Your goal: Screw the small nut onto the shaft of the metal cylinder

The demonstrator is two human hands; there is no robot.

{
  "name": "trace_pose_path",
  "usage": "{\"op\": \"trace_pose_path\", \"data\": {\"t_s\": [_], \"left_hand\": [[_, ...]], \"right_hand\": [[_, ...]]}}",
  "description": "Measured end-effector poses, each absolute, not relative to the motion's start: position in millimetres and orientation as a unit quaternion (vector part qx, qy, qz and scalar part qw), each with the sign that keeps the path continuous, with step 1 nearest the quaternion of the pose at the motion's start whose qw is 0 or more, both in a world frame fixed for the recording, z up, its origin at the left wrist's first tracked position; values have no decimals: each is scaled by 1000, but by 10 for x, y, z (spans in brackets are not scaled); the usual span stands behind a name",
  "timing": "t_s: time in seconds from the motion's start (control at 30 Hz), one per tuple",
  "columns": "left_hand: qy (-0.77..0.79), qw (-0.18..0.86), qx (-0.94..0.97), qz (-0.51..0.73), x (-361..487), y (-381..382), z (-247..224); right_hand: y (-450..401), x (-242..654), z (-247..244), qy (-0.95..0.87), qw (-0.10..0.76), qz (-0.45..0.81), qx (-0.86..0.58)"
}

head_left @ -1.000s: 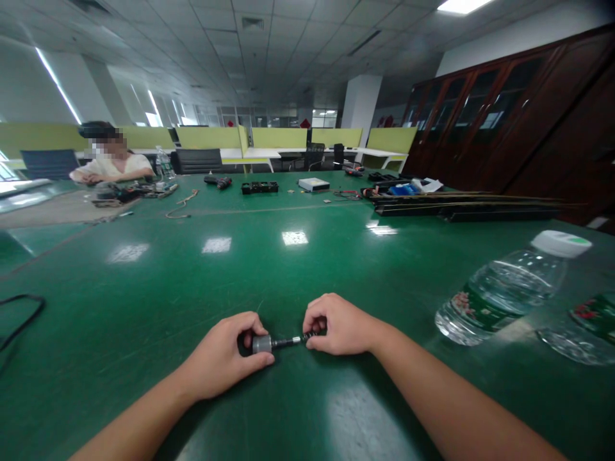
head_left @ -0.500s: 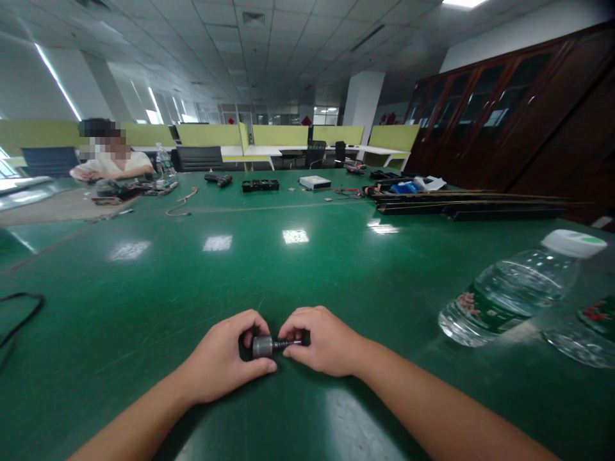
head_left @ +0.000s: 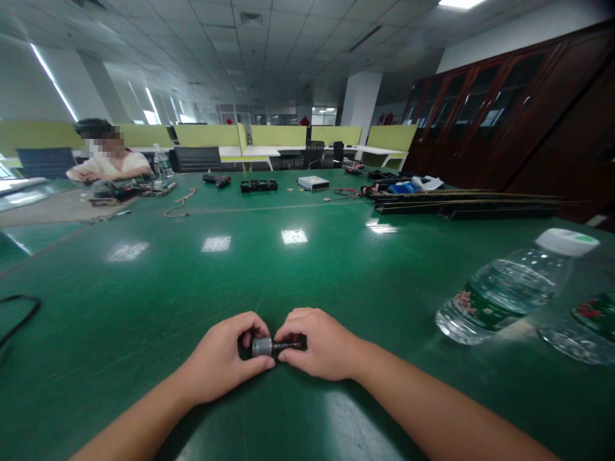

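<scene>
Low in the middle of the head view lies a short grey metal cylinder [head_left: 262, 346] with a dark ridged shaft [head_left: 283, 346] pointing right. It looks like a small motor, but I cannot be sure. My left hand [head_left: 228, 352] is curled around the cylinder's left end, with the thumb below and the fingers above. From the other side my right hand [head_left: 319, 346] pinches around the shaft, its fingertips close to the cylinder. Both hands are low over the green table [head_left: 230, 275]. The cylinder's far left end is hidden in my left palm.
Two water bottles, one nearer [head_left: 504, 294] and one further right [head_left: 583, 326], are on the right. A black cable [head_left: 22, 314] lies at the left edge. Further back are a power drill [head_left: 217, 180], a white box [head_left: 313, 183], long dark strips [head_left: 432, 206] and a seated person [head_left: 113, 160].
My right fingertips have slid slightly left along the shaft, nearer the cylinder. My left hand keeps its hold, and the view has shifted a little.
</scene>
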State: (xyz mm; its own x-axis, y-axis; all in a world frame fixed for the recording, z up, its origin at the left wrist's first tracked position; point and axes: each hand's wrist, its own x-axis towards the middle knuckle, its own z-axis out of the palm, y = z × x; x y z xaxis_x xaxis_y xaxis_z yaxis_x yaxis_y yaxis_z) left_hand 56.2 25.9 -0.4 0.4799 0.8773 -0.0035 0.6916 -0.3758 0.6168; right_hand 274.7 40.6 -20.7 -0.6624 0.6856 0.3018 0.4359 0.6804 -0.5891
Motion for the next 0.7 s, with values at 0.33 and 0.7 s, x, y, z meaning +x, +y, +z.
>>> {"op": "trace_pose_path", "data": {"t_s": [0.33,0.7], "left_hand": [[485,275,814,165,574,252,4],[477,277,817,170,553,249,-6]], "right_hand": [[408,2743,-240,-883,259,232,-316],[404,2760,-217,-879,266,239,-315]]}}
